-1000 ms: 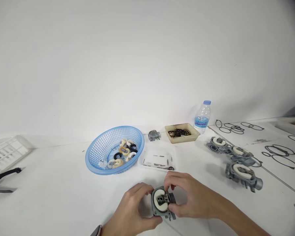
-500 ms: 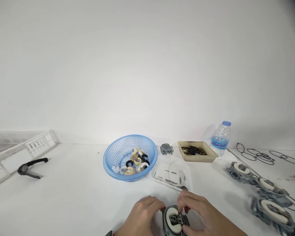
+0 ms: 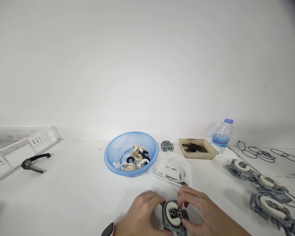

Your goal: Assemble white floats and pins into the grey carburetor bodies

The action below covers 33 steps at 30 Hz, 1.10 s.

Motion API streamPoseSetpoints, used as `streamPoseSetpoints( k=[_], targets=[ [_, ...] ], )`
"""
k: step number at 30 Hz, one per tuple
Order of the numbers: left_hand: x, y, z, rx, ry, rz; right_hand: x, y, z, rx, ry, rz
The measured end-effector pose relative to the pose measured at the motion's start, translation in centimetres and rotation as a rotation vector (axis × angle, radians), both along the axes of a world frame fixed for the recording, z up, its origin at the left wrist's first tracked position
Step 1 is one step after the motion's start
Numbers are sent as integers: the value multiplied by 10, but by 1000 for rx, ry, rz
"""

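While the left hand (image 3: 142,213) grips one side of a metal part (image 3: 172,213) toward the near edge of the bench (image 3: 83,196), the right hand (image 3: 203,209) pinches its other side, beside a white curved piece (image 3: 169,213) set in it. Along the back edge are a blue basket (image 3: 116,150) of small rings (image 3: 131,167), a tan tray (image 3: 199,156) of black loops (image 3: 194,147) and a bottle (image 3: 221,140). Three similar parts (image 3: 270,209) sit toward the right edge.

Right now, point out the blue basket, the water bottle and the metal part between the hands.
Blue basket (image 3: 116,151), head view: bare inner mesh wall, left side.
Water bottle (image 3: 220,140), head view: the printed label.
Metal part (image 3: 173,213), head view: grey centre of its upper face.
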State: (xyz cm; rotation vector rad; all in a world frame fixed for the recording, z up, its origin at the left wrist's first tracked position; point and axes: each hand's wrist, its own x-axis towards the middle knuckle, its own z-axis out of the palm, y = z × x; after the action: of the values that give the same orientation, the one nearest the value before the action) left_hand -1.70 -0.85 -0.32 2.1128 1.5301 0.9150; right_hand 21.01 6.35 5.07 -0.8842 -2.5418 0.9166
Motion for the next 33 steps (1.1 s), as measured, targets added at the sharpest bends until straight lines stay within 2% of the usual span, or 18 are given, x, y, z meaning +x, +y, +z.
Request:
streamPoseSetpoints(
  k=[10, 15, 21, 24, 26, 29, 31, 33],
  targets=[
    [-7, 3, 1, 38, -89, -148, 4, -1, -7, 108, 105, 37],
    [-7, 4, 2, 69, -88, -145, 5, 0, -10, 171, 109, 68],
    [-8, 5, 3, 67, 5, -149, 4, 3, -11, 253, 69, 93],
    [-10, 4, 2, 78, 82, -149, 7, 5, -21, 306, 88, 76],
    [-10, 3, 0, 85, 129, -150, 6, 3, -30, 283, 74, 64],
    [-12, 3, 1, 190, 170, -146, -4, -4, -36, 225, 26, 74],
    [-15, 3, 7, 368, 153, -100, -12, -11, -29, 216, 2, 68],
    [-21, 1, 17, 575, 93, 5, -12, -18, -17, 199, -80, 51]
  ],
)
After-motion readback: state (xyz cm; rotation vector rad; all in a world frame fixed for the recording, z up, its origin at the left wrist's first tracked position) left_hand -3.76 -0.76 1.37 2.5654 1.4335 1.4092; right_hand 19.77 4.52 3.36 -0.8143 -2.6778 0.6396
